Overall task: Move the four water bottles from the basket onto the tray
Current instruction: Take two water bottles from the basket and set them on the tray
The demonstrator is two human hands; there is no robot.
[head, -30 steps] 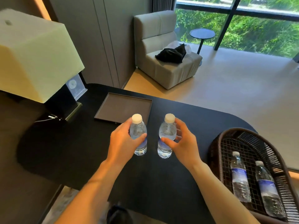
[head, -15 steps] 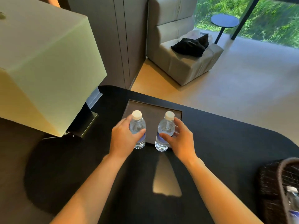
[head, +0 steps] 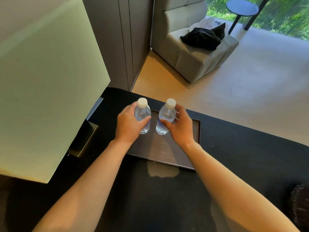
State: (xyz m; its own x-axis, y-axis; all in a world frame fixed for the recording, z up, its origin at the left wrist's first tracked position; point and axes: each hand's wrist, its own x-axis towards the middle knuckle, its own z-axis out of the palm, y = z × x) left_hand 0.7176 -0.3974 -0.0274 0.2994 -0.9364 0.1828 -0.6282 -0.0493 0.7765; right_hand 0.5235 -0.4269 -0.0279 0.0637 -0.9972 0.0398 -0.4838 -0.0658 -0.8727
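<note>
The left hand (head: 128, 124) grips one water bottle (head: 143, 116); the right hand (head: 179, 127) grips another bottle (head: 166, 117), both upright over the tray (head: 194, 148). Their blue labels are too blurry to read.

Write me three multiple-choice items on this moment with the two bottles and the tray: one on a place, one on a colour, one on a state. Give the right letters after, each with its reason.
1. Where are the two water bottles?
A. Over the tray
B. In the basket
C. On the armchair

2. What colour are the bottle caps?
A. Red
B. White
C. Black

3. How are the bottles oriented?
A. Lying flat
B. Upside down
C. Upright, caps on

Answers:
1. A: the left bottle in the left hand and the right bottle in the right hand sit over the far part of the tray; whether their bases touch it cannot be told. Only a corner of the basket shows.
2. B: both caps are plain white.
3. C: each bottle stands vertical with its cap at the top, fingers wrapped round its body.
</note>
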